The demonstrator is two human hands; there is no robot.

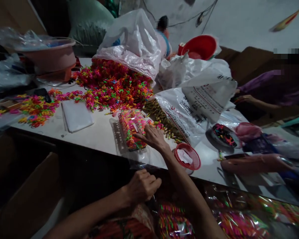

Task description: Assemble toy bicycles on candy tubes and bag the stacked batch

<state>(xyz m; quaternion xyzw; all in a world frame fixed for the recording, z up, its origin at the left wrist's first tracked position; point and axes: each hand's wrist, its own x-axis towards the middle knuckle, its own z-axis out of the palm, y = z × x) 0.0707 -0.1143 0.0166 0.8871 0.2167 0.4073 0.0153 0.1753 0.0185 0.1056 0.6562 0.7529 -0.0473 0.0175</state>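
Touching the clear packet [133,127] of colourful pieces, the right hand [153,136] is partly open, thumb and fingers spread; the packet lies beneath it on the counter [103,132]. The left hand [144,186] is curled closed nearby, contents unclear.

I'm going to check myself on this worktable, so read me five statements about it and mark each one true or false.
1. The right hand touches the clear packet of colourful pieces. True.
2. The left hand lies flat on the loose pile. False: it is curled, near the front edge of the table.
3. Gold-coloured pieces lie at the printed white sack. True.
4. The small red basket holds gold-coloured pieces. False: it holds something white.
5. A pink tub stands toward the left. True.
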